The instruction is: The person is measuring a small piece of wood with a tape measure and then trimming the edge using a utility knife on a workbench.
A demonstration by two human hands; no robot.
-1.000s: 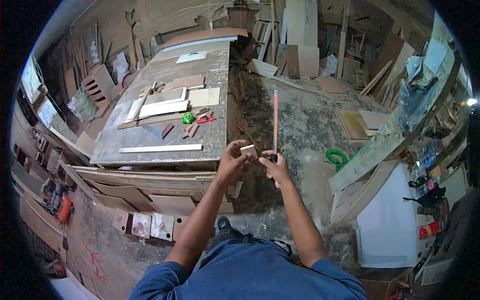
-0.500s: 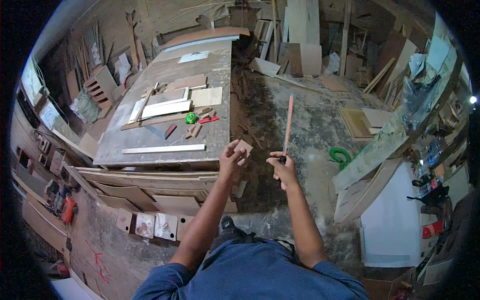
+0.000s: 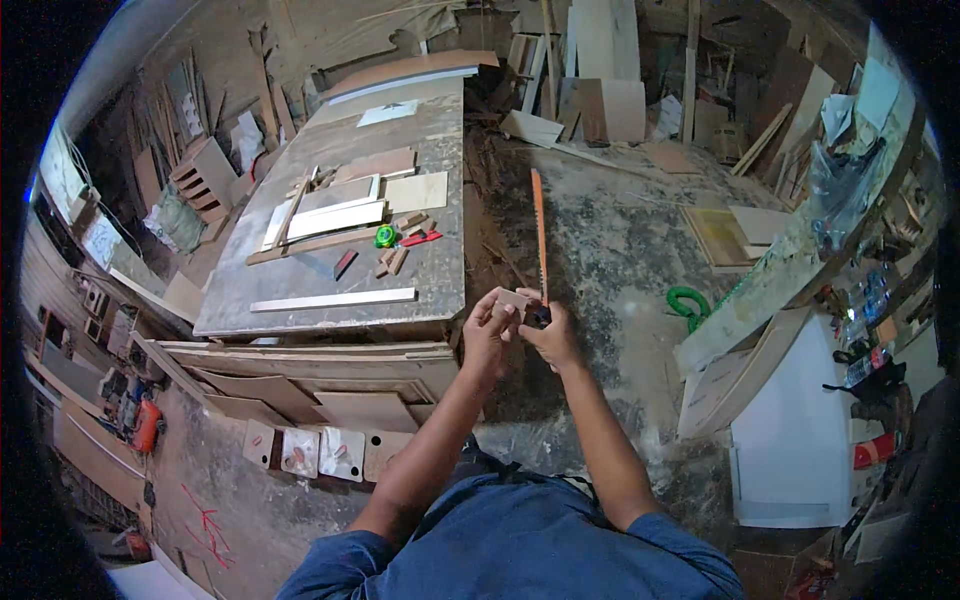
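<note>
My left hand (image 3: 487, 328) pinches a small flat tan piece (image 3: 513, 298); whether it is wood or sandpaper I cannot tell. Close beside it, my right hand (image 3: 553, 342) is closed round the dark handle of a narrow handsaw (image 3: 541, 230). The saw's long orange blade points up and away from me, with a dark, toothed-looking edge. Both hands are nearly together in front of my body, just right of the workbench's near corner. Fingers of both hands partly cover the tan piece's lower edge and the handle.
On the workbench (image 3: 300, 285) lie a pale strip (image 3: 333, 300), a green tape measure (image 3: 385, 236), a red tool (image 3: 421, 238), small wood blocks (image 3: 397, 261) and several boards. Panels (image 3: 290, 365) lean below its near edge. A green coiled hose (image 3: 685, 308) lies on the floor to the right.
My hands have come together, the right moving left with the saw, the left slightly right with the tan piece. The blade has swung left and now stands more upright.
</note>
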